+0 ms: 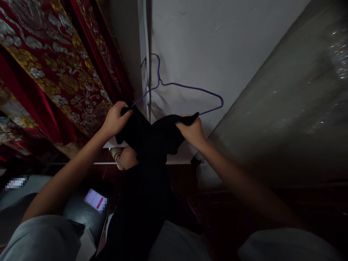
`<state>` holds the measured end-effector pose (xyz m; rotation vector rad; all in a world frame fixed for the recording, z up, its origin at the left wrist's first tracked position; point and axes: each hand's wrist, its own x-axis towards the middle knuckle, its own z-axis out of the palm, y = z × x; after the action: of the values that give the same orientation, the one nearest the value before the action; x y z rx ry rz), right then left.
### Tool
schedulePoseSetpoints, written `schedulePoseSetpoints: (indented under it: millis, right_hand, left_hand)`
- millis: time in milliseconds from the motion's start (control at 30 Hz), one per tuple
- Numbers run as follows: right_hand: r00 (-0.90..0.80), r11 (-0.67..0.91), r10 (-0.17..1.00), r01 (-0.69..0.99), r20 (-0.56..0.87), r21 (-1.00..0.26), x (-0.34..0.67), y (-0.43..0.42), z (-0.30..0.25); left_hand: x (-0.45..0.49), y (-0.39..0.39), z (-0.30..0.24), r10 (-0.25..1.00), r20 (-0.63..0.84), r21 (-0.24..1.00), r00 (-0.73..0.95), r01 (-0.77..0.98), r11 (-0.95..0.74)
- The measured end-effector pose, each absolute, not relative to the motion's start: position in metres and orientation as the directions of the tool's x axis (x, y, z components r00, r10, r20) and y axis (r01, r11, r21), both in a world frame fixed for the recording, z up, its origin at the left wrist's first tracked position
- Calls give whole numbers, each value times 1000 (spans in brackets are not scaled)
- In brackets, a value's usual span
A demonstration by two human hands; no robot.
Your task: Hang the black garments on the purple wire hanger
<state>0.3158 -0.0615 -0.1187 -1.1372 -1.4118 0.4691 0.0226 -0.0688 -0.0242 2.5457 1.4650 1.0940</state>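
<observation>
A black garment [152,145] hangs down in front of me, partly over a thin purple wire hanger [190,86]. My left hand [117,116] grips the cloth at its upper left, thumb on top. At the upper right, my right hand [191,128] pinches the other edge of the cloth near the hanger's lower bar. The hanger's hook is up by a narrow vertical strip [148,69] on the wall, and its right arm shows bare. Its lower bar is mostly hidden by the garment. Dark shadow hides the garment's exact kind.
Red curtains [67,79] with gold and silver embroidery hang at the left. A lit phone [95,200] rests on a dark rounded surface at the lower left. A pale wall [203,43] stands behind the hanger, and a greyish translucent sheet [285,119] covers the right side.
</observation>
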Motion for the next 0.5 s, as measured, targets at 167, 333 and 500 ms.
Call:
schedulePoseSetpoints:
  millis: [167, 333, 500]
  right_hand:
    - [92, 524, 789, 416, 608, -743, 326, -88, -103]
    - [272, 459, 683, 562, 678, -688, 366, -73, -85]
    - [277, 196, 904, 405, 324, -893, 387, -62, -73]
  left_hand:
    - [23, -55, -18, 677, 634, 231, 374, 743, -628]
    - [5, -56, -19, 651, 674, 114, 349, 822, -559]
    - [-2, -50, -18, 609, 712, 61, 348, 834, -548]
